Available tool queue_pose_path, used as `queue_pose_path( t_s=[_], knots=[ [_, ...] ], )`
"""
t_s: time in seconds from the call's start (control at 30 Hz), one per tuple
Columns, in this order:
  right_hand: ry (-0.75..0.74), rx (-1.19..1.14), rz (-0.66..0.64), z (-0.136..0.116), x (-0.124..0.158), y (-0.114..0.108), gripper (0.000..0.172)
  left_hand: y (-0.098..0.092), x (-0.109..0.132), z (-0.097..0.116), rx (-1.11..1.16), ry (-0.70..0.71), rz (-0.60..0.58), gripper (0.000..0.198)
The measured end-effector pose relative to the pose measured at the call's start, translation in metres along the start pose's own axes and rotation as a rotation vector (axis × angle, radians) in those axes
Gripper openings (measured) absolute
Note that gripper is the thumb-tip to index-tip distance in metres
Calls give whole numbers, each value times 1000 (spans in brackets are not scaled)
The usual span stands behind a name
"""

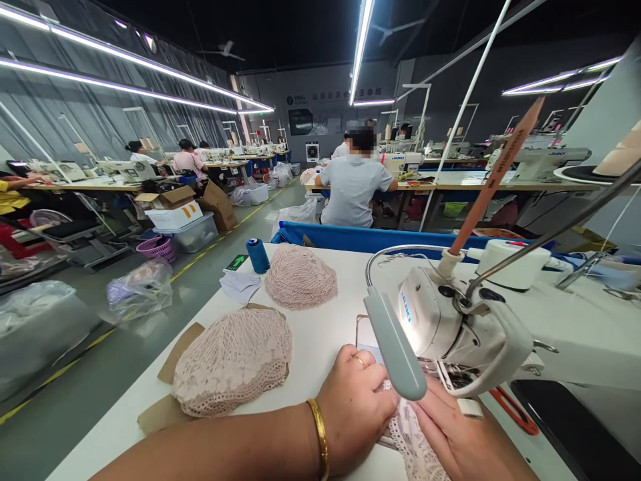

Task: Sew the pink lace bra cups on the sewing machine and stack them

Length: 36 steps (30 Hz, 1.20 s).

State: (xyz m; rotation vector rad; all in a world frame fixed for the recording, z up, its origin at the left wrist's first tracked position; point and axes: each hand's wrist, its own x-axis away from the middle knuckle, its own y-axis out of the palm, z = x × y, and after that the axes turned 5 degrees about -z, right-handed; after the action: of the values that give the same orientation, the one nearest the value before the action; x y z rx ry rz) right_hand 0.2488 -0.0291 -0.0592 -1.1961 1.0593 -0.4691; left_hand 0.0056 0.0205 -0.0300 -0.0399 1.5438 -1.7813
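My left hand (356, 401), with a gold ring and a gold bangle, is curled with its fingers pressed down on a strip of pink lace (415, 446) just in front of the white sewing machine (451, 321). My right hand (463, 441) lies on the same lace from the right, fingers together, close under the machine head. The grey lamp arm (395, 347) hides the needle area and part of both hands' fingertips.
Two heaps of pink lace pieces (233, 361) (300, 275) lie on the white table (320, 334), the near one on brown cardboard. A blue thread spool (258, 255) and a phone stand at the far edge. A person in a grey shirt (353, 187) sits ahead; bins and bags line the aisle at left.
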Motion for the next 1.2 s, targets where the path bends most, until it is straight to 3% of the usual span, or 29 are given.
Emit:
queue_pose_path(
  t_s=[0.27, 0.37, 0.47, 0.53, 0.6, 0.67, 0.77, 0.87, 1.1, 1.2],
  knots=[
    [58, -58, 4, -11, -5, 0, 45, -10, 0, 6, -107, -17, 13, 22],
    [9, -53, 24, -11, -11, -12, 45, -15, 1, 7, -123, -7, 13, 19],
    [-83, -54, 9, -13, -16, -28, 34, -19, 2, 3, -109, -7, 10, 10],
    [-168, -55, 15, -18, -18, -37, 38, -20, 1, -2, -69, 14, -24, 4],
    [-209, -71, 46, -22, -18, -41, 31, -21, -1, -8, -13, 38, -74, 9],
    [-130, -134, 42, -23, -16, -40, 23, -21, -4, -12, 40, 31, -124, 19],
    [105, -327, -11, -17, -9, -33, 27, -19, -10, -17, 111, -24, -205, 30],
    [304, -502, 39, -11, -3, -24, 31, -15, -16, -19, 174, -86, -238, 28],
    [567, -766, 129, -30, -9, -18, 56, -13, -22, -17, 303, -134, -177, 18],
    [577, -740, 131, -34, -10, -19, 59, -12, -22, -16, 318, -92, -156, 10]
  ],
)
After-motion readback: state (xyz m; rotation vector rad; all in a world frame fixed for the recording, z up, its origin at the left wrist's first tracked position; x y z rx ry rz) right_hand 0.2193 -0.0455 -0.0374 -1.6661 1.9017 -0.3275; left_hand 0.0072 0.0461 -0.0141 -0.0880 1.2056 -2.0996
